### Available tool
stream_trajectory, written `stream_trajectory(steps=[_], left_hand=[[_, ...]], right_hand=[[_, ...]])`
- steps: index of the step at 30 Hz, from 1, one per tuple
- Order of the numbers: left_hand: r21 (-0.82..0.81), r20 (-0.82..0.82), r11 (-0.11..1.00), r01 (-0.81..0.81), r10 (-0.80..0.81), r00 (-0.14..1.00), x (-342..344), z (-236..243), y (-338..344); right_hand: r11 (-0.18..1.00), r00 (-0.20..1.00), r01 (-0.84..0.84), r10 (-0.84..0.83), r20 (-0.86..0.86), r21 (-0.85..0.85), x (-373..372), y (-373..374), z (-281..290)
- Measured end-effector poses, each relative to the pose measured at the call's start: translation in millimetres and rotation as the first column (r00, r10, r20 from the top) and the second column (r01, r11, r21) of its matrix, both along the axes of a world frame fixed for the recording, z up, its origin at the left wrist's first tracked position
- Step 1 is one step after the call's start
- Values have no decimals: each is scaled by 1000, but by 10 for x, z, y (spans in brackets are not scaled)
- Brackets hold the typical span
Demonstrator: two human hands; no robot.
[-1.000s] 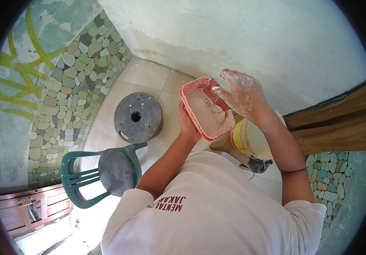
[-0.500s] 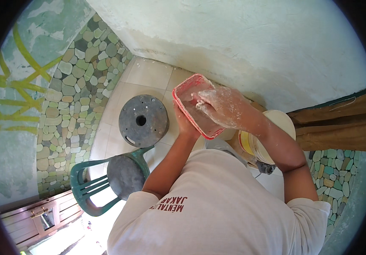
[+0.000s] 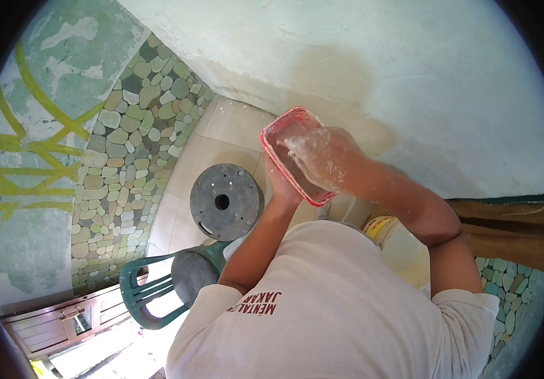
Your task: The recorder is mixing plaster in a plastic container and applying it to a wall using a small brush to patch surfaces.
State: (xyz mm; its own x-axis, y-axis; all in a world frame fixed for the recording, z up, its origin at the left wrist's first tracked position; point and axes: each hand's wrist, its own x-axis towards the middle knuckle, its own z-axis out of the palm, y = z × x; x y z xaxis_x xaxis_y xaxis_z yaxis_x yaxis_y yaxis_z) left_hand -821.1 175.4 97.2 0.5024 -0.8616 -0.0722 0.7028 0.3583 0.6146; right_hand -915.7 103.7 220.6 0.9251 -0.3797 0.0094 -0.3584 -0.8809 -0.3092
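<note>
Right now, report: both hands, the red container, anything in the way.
Left hand holding the red container. Right hand at its open top, whitened with residue. Dark round drum on the floor, off left, apart from both hands.

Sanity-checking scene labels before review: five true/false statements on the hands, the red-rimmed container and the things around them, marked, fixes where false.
1. The left hand holds the red-rimmed container. True.
2. The right hand hangs well away from the red-rimmed container. False: it is at the container's open top.
3. The dark round drum has a hole in the middle of its top. True.
4. The green chair is right of the drum in the picture. False: it is lower and to the left.
5. The person's shirt hides part of the yellow-banded bucket. True.
</note>
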Motion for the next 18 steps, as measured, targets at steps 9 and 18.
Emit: stream_trajectory(steps=[9, 18], left_hand=[[-142, -89, 990, 21, -34, 995, 168, -188, -543], [-269, -326, 932, 243, -325, 888, 402, -455, -910]], right_hand=[[993, 992, 111, -109, 58, -31, 52, -688, 69], [989, 989, 144, -145, -16, -42, 506, -1098, 91]])
